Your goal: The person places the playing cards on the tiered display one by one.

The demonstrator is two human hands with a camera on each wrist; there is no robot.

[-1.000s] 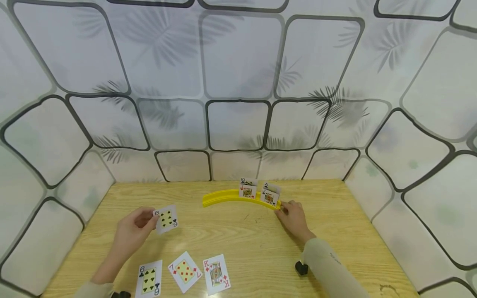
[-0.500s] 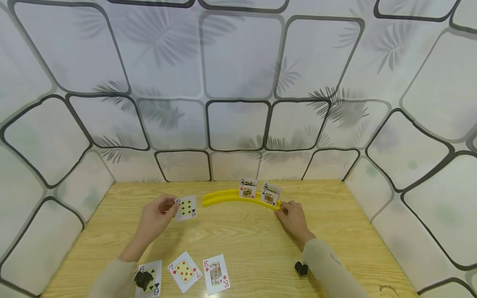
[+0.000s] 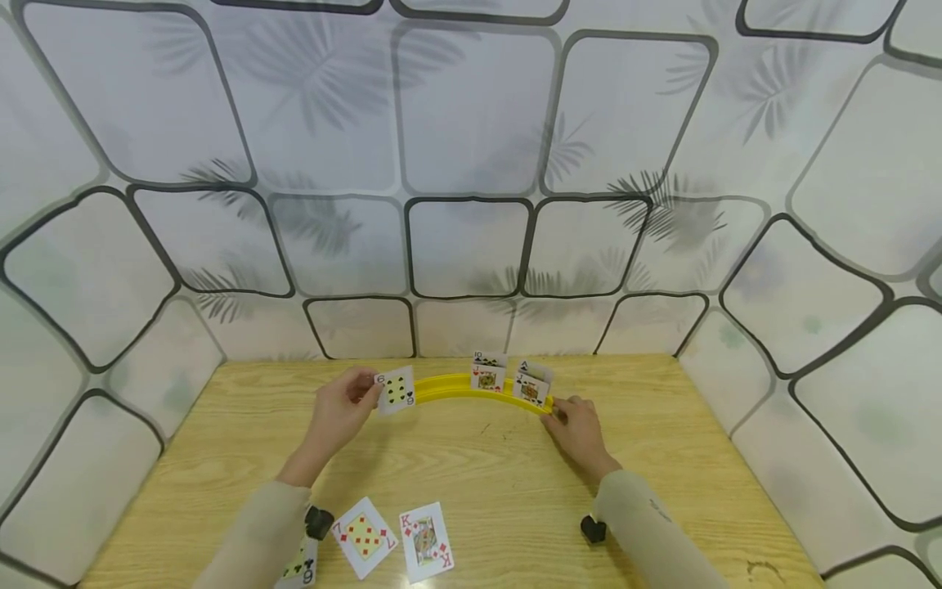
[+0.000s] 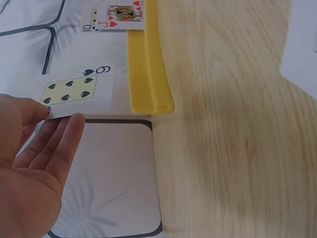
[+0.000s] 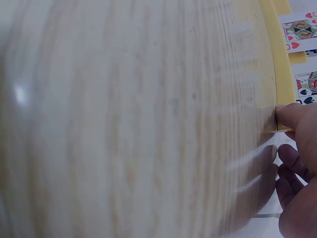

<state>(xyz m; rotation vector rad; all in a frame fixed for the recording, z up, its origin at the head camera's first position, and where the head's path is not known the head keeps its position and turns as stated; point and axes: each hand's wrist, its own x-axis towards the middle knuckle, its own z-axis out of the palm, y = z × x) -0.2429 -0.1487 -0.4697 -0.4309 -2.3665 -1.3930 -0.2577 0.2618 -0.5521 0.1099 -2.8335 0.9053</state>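
Note:
My left hand (image 3: 342, 417) pinches a six of spades (image 3: 399, 390) by its left edge, face toward me. The card is in front of the left end of a curved yellow card holder (image 3: 445, 386) in the head view. In the left wrist view, the six of spades (image 4: 74, 90) appears apart from the holder's end (image 4: 151, 96). A jack of hearts (image 3: 487, 379) stands in the holder before a black ten (image 3: 487, 357). Nearer its right end, a jack of spades (image 3: 530, 390) stands before an ace (image 3: 537, 370). My right hand (image 3: 581, 433) grips the holder's right end.
On the wooden table (image 3: 500, 483), a seven of diamonds (image 3: 365, 537) and a king of diamonds (image 3: 427, 541) lie face up. A six of clubs (image 3: 299, 566) is partly hidden under my left sleeve. A patterned wall (image 3: 471, 245) rises behind the table.
My left hand has moved right and away from me with the six of spades, bringing it to the holder's left end. My right hand stays on the holder.

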